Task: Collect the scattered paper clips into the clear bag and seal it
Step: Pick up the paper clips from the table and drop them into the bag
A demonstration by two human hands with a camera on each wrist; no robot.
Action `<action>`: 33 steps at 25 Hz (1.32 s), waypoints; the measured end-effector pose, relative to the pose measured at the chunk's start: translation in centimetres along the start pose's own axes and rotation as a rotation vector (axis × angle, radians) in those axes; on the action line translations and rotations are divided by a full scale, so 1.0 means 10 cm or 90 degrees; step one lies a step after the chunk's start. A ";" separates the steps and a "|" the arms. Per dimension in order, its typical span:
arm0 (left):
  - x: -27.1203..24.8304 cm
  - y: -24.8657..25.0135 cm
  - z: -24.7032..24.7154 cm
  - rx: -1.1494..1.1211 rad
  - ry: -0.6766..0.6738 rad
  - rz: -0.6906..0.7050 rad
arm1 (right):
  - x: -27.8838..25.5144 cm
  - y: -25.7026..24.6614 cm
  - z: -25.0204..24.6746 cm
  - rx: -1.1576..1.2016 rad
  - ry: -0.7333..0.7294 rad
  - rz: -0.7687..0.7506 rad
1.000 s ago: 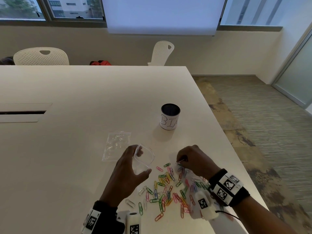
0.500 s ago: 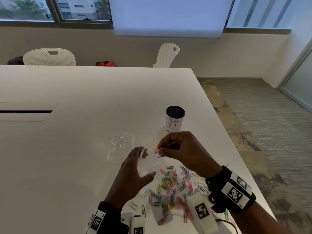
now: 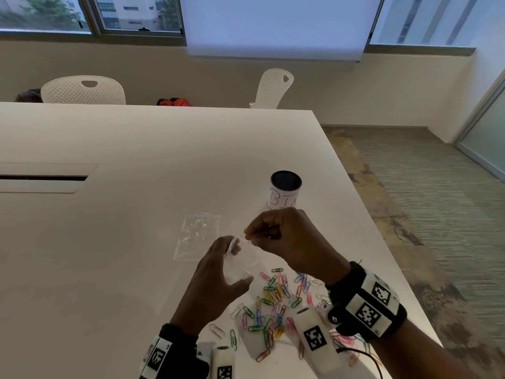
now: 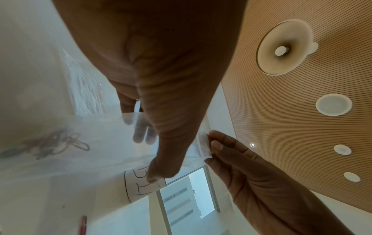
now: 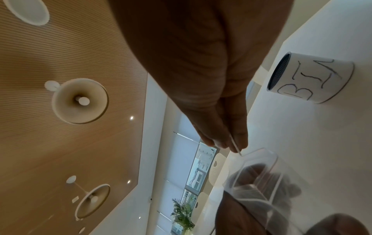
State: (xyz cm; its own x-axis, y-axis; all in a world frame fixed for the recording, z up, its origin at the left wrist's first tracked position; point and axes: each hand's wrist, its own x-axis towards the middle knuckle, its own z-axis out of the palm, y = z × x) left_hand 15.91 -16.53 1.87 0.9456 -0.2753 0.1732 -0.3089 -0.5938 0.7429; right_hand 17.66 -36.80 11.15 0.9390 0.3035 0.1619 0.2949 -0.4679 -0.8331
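Note:
My left hand grips a small clear bag by its sides and holds its mouth open above the table. My right hand is at the bag's mouth and pinches a thin pale paper clip between thumb and fingertips. Seen from the left wrist, those right fingertips also touch the bag's rim strip. Many coloured paper clips lie scattered on the white table below both hands. Some clips show through the bag's film; I cannot tell whether they are inside it.
A second clear bag lies flat to the left of my hands. A white cup marked BIN stands just behind my right hand. The table's right edge runs close by. White chairs stand beyond the far side.
My right hand lifted a clip from the pile and carried it up and left to the bag's mouth. My left hand raised the bag slightly and keeps it open.

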 end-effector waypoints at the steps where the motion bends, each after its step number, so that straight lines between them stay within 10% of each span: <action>1: 0.00 0.01 0.00 0.000 0.000 -0.001 | 0.00 -0.01 0.00 0.013 -0.012 0.000; 11: -0.01 -0.01 -0.09 -0.023 0.008 -0.006 | -0.06 0.12 -0.06 0.040 0.071 0.025; 19: -0.03 -0.06 -0.25 -0.052 0.027 -0.044 | -0.41 0.32 0.56 -0.210 -0.382 -0.056; 26: -0.04 -0.11 -0.27 -0.038 0.038 -0.045 | -0.47 0.39 0.97 -0.298 -0.465 -0.215; 33: -0.03 -0.12 -0.24 -0.048 0.038 -0.048 | -0.48 0.57 0.61 -0.317 -0.410 -0.172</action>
State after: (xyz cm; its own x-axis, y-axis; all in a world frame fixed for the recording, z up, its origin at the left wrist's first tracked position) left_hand 16.23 -13.94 2.51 0.9711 -0.1852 0.1506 -0.2297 -0.5526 0.8012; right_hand 13.80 -35.87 2.42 0.5861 0.7986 -0.1369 0.6784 -0.5761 -0.4560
